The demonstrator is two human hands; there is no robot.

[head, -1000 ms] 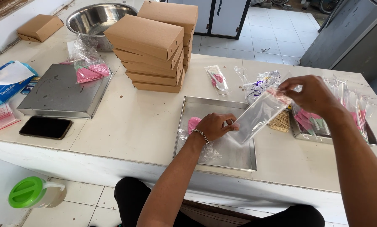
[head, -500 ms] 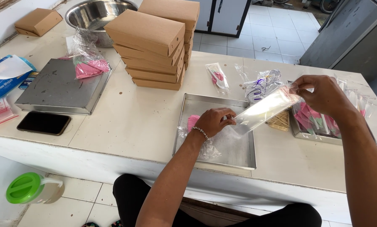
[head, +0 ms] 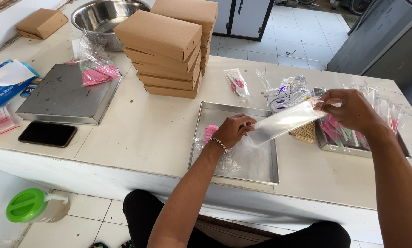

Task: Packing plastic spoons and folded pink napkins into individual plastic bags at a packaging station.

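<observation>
Clear bag (head: 284, 123): stretched above the tray (head: 261, 170), slanting up to the right. Left hand (head: 233, 130): over the tray, grip pinched on the bag's lower end. Right hand (head: 348, 110): raised right of the tray, fingers clamped on the upper end.

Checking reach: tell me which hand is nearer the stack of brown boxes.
Left. The left hand is over the metal tray, just below the stack of brown boxes. The right hand is farther right, holding the clear bag.
</observation>
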